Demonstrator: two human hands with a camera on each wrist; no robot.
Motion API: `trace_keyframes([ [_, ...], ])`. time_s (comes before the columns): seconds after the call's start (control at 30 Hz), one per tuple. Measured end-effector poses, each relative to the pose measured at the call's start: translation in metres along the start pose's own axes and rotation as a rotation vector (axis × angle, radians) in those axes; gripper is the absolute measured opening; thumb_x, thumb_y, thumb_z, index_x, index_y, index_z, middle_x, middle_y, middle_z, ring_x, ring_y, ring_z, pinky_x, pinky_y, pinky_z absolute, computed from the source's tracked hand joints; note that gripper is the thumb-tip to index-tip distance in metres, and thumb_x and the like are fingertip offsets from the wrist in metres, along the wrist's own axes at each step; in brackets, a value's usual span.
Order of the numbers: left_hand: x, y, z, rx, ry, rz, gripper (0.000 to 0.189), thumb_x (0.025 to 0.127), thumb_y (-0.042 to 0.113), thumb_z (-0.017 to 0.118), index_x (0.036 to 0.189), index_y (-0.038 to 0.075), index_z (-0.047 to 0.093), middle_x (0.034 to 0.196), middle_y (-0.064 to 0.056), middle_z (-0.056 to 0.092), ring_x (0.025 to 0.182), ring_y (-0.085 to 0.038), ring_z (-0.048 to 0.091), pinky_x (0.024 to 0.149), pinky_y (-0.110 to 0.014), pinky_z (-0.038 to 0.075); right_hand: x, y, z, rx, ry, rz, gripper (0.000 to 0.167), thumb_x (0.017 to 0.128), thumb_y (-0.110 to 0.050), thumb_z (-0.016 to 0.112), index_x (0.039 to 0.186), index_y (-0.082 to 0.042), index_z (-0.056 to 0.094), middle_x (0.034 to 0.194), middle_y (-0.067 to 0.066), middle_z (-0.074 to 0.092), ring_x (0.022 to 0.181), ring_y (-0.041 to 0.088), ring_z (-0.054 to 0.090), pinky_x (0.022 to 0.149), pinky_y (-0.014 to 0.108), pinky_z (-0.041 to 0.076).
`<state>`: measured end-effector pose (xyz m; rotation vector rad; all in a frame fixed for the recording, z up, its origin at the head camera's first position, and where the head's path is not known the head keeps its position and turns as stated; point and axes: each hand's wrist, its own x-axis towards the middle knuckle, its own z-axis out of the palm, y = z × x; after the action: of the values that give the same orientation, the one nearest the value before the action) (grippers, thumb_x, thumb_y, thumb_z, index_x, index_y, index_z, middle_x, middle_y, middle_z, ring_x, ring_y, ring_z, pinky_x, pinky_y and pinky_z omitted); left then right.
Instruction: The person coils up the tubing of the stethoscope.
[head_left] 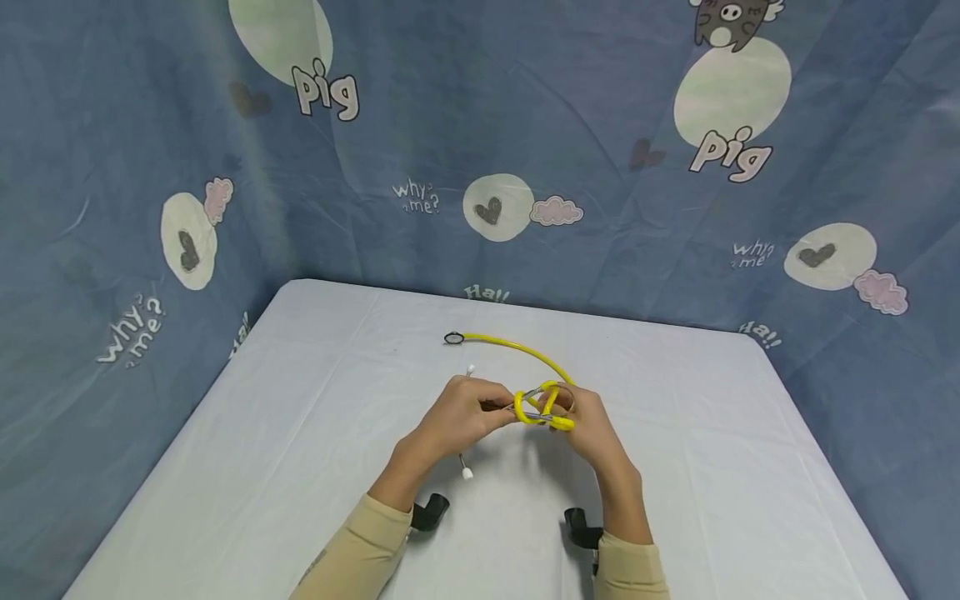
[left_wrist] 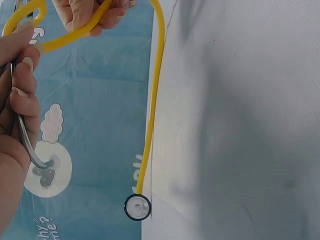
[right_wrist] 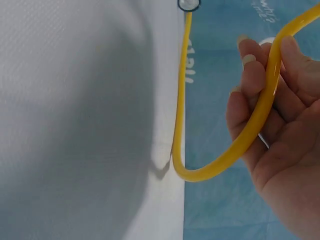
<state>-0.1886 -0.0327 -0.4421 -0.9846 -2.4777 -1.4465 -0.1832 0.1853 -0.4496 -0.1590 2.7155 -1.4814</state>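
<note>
A stethoscope with yellow tubing (head_left: 517, 344) is between both hands above the table. My left hand (head_left: 465, 412) pinches the metal ear tubes near their join with the yellow tube, and the white ear tips (head_left: 467, 473) stick out on either side of it. My right hand (head_left: 592, 425) grips the tubing, which is looped around the metal tubes; in the right wrist view the tube (right_wrist: 260, 112) runs between thumb and fingers. From there the tubing curves away to the round chest piece (head_left: 453, 338) lying toward the far side. One metal ear tube (left_wrist: 25, 135) shows below the left fingers in the left wrist view.
A white cloth (head_left: 300, 467) covers the table. Behind it hangs a blue curtain (head_left: 420, 100) printed with pigs and lettering. Black wrist-worn pieces (head_left: 431, 512) jut inward from both forearms, near the beige sleeves (head_left: 630, 571).
</note>
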Motion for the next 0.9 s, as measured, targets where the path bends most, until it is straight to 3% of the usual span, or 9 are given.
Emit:
trace_keyframes([
  [0.23, 0.000, -0.002, -0.003, 0.012, 0.074, -0.064, 0.005, 0.086, 0.024, 0.078, 0.089, 0.021, 0.079, 0.078, 0.015, 0.072, 0.067, -0.001, 0.061, 0.062, -0.021, 0.053, 0.000, -0.003, 0.003, -0.019, -0.070, 0.005, 0.008, 0.091, -0.003, 0.063, 0.087, -0.001, 0.070, 0.071, 0.007, 0.070, 0.062, 0.020, 0.058, 0.065, 0.032, 0.045],
  [0.4, 0.000, -0.004, -0.005, 0.011, 0.118, -0.109, 0.005, 0.085, 0.023, 0.079, 0.089, 0.020, 0.079, 0.078, 0.013, 0.073, 0.068, 0.000, 0.064, 0.062, -0.022, 0.054, -0.002, -0.005, 0.003, -0.001, -0.103, 0.004, 0.015, 0.095, -0.012, 0.065, 0.094, 0.001, 0.070, 0.072, 0.006, 0.070, 0.063, 0.020, 0.058, 0.064, 0.031, 0.045],
  [0.53, 0.000, -0.006, -0.006, 0.015, 0.158, -0.120, 0.006, 0.084, 0.022, 0.079, 0.087, 0.017, 0.079, 0.078, 0.012, 0.074, 0.067, -0.001, 0.064, 0.062, -0.022, 0.055, -0.004, -0.009, 0.000, 0.032, -0.133, -0.022, 0.018, 0.097, -0.014, 0.063, 0.098, 0.003, 0.069, 0.075, 0.014, 0.071, 0.062, 0.020, 0.058, 0.060, 0.032, 0.048],
  [0.73, 0.000, -0.006, -0.010, 0.005, 0.202, -0.145, 0.004, 0.083, 0.019, 0.080, 0.086, 0.016, 0.079, 0.078, 0.010, 0.074, 0.066, -0.004, 0.063, 0.060, -0.023, 0.053, -0.009, -0.018, -0.004, 0.069, -0.181, -0.048, 0.019, 0.098, -0.013, 0.061, 0.102, 0.004, 0.070, 0.081, 0.020, 0.071, 0.066, 0.025, 0.060, 0.064, 0.040, 0.054],
  [0.9, 0.001, -0.009, -0.010, 0.020, 0.229, -0.158, 0.003, 0.081, 0.019, 0.081, 0.082, 0.020, 0.078, 0.073, 0.013, 0.071, 0.062, -0.006, 0.059, 0.056, -0.024, 0.050, -0.009, -0.018, -0.003, 0.070, -0.200, -0.053, 0.021, 0.099, -0.013, 0.059, 0.103, 0.005, 0.070, 0.082, 0.016, 0.072, 0.068, 0.022, 0.061, 0.067, 0.040, 0.054],
])
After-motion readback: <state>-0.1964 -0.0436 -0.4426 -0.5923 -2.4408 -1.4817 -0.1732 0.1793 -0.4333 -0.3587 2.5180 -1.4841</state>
